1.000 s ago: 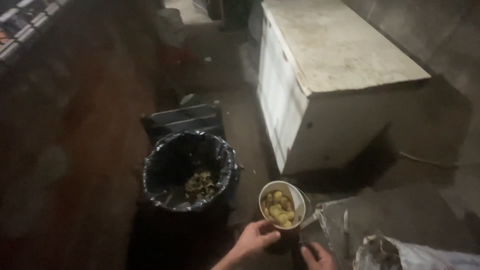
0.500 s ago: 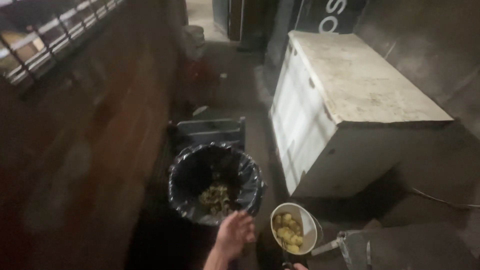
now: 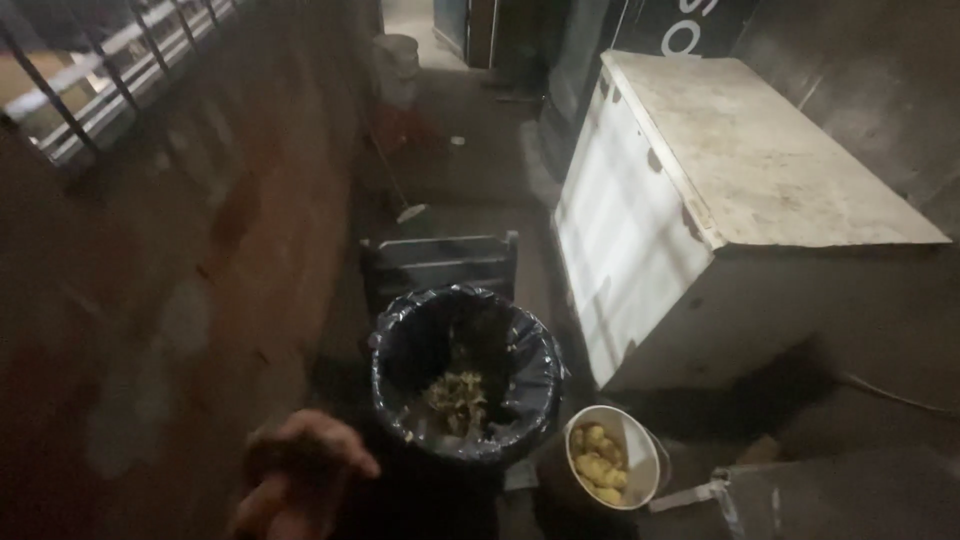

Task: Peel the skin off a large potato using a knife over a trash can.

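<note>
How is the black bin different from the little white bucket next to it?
The black bin is bigger and lined with a dark plastic bag; the white bucket is smaller and has no liner. The bin holds a small heap of brownish scraps at the bottom; the bucket holds yellow chunks. Both are round, open-topped and stand on the floor, side by side.

The single head camera looks steeply down from standing height along a dim passage floor [image 3: 480, 190], toward the big white chest-shaped box [image 3: 700, 200], not near anything.
</note>
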